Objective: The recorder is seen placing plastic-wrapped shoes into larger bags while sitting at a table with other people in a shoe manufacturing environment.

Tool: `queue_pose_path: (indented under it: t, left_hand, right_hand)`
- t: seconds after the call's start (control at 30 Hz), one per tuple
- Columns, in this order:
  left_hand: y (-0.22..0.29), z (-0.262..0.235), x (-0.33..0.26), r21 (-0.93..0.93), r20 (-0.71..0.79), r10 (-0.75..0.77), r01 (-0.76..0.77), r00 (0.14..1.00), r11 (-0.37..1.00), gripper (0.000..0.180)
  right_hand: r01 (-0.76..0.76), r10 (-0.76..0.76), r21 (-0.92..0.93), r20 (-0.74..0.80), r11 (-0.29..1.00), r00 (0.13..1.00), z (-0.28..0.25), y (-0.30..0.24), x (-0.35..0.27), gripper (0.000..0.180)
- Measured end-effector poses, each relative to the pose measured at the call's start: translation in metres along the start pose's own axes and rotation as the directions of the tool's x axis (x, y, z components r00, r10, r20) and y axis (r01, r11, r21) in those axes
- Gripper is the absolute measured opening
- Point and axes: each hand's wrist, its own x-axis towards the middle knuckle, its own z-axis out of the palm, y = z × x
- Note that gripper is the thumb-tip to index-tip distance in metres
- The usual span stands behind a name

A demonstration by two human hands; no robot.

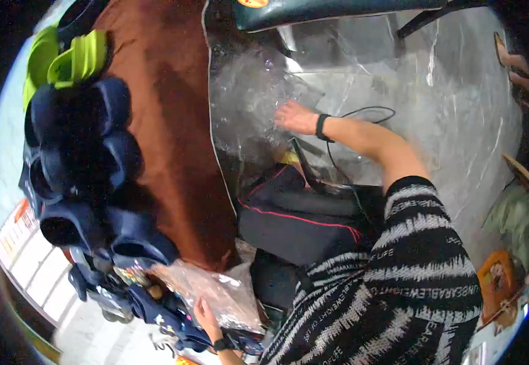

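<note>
My right hand (296,117) reaches out over a loose heap of clear plastic wrap (246,91) on the grey floor. Its fingers are apart and appear to touch the plastic, with no grip on it visible. Low in the view, my left hand (205,316) is at the edge of a clear plastic bag (222,289), its fingers fairly straight against it. The hand is small and partly in shade, and no firm hold shows. Beside it lie dark blue shoes with small coloured spots (155,310). Each wrist wears a black band.
Rows of dark blue clogs (115,158) and a bright green pair (73,61) line the left side of a brown cloth-covered surface (161,121). A black fabric bag (298,225) with red piping stands before me. A black cable (344,173) loops across the floor. A dark seat (337,12) is at the top.
</note>
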Motion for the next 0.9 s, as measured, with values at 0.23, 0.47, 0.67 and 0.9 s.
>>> queue_pose_path:
  t: [0.23,0.47,0.67,0.9]
  left_hand:
    - [0.055,-0.002,-0.011,0.014,-0.376,0.05,-0.049,0.925,0.999,0.034]
    - [0.244,0.04,-0.073,0.363,-0.209,0.335,-0.245,0.919,0.899,0.018]
    - [0.278,0.06,-0.118,0.257,-0.226,0.132,-0.071,0.965,0.964,0.019]
    - [0.27,0.084,-0.104,0.107,-0.296,0.0,0.033,0.955,0.994,0.023]
  right_hand:
    - [-0.105,0.079,0.044,0.396,0.993,0.915,0.063,-0.004,0.08,0.035]
    - [0.209,-0.114,-0.232,0.365,0.95,0.924,0.095,0.023,0.141,0.046]
    - [-0.016,0.052,-0.108,0.341,0.994,0.938,0.112,0.03,0.189,0.05]
    - [0.226,-0.243,-0.201,-0.064,0.953,0.968,0.126,0.027,0.235,0.049]
